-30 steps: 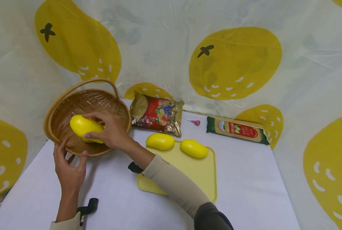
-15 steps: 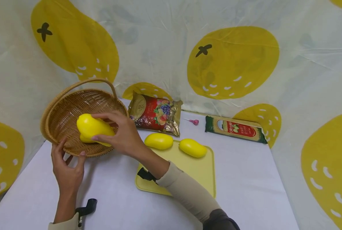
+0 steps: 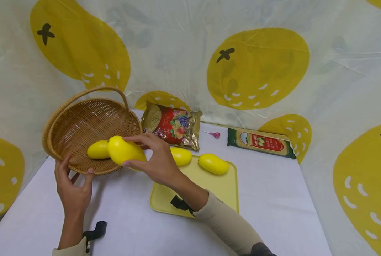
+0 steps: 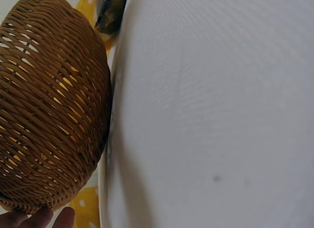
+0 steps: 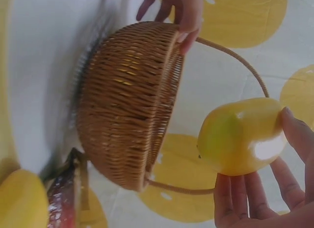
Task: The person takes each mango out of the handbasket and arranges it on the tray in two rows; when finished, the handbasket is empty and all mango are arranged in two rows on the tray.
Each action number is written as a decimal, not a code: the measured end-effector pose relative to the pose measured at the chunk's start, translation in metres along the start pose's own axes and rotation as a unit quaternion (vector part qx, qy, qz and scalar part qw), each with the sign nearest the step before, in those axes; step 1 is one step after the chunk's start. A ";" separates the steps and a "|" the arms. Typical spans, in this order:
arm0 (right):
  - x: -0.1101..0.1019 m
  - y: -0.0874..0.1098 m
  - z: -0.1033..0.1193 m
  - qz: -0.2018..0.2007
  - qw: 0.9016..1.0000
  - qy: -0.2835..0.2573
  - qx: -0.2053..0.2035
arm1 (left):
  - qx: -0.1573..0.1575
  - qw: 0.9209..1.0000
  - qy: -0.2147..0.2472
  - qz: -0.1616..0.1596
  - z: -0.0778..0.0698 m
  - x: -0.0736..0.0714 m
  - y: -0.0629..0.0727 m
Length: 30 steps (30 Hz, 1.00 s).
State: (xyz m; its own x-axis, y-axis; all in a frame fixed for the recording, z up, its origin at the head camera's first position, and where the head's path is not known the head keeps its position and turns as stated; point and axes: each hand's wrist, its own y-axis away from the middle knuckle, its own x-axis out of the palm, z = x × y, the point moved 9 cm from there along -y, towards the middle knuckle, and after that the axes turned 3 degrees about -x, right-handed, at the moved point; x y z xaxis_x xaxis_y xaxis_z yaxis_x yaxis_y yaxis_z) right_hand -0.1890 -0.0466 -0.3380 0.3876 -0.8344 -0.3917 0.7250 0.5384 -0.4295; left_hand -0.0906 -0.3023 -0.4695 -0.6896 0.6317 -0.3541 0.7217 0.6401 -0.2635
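A brown wicker basket [image 3: 81, 117] with a tall handle tilts toward me at the left of the table. My left hand [image 3: 73, 193] grips its near rim, fingertips showing under the weave [image 4: 54, 105] in the left wrist view. Inside the basket lies one yellow mango [image 3: 98, 150]. Between thumb and fingers my right hand [image 3: 159, 158] holds another mango [image 3: 124, 151], raised at the basket's right front rim. The right wrist view shows this mango [image 5: 243, 135] apart from the basket, with a small dark stem spot.
A pale yellow tray [image 3: 222, 192] bears two mangoes at its back edge, one [image 3: 181, 156] partly behind my right hand. Farther back lie a red and gold candy bag [image 3: 174, 124], a small pink item [image 3: 214, 134] with a thin point, and a pasta packet [image 3: 261, 143]. A mango-print curtain hangs behind.
My right hand has lifted the mango out of the basket's middle and moved it right and toward me, uncovering the mango inside. The left hand has stayed on the rim.
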 end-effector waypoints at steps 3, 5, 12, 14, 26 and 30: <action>-0.005 0.012 -0.007 0.004 1.000 0.008 0.017 | -0.003 1.000 -0.001 0.000 0.000 -0.001 0.001; -0.007 0.019 -0.013 0.008 0.999 0.014 0.031 | -0.004 1.000 0.000 0.000 0.000 -0.001 0.001; -0.013 0.043 -0.030 0.021 0.996 0.025 0.082 | -0.007 1.000 0.002 -0.004 -0.001 -0.003 0.000; -0.015 0.049 -0.035 0.023 0.995 0.028 0.095 | -0.009 1.000 0.002 -0.004 -0.001 -0.002 0.000; -0.029 0.084 -0.074 0.042 0.982 0.072 0.172 | -0.006 1.000 0.000 -0.001 -0.002 0.000 0.000; -0.032 0.093 -0.089 0.055 0.974 0.091 0.198 | -0.005 1.000 0.000 -0.001 -0.001 0.000 0.000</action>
State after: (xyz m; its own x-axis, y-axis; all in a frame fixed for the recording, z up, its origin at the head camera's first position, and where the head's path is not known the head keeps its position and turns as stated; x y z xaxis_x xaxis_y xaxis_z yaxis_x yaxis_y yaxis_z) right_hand -0.1843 0.0404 -0.4376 0.3935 -0.7206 -0.5709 0.8619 0.5052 -0.0436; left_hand -0.0900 -0.3017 -0.4684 -0.6907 0.6305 -0.3541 0.7199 0.6458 -0.2545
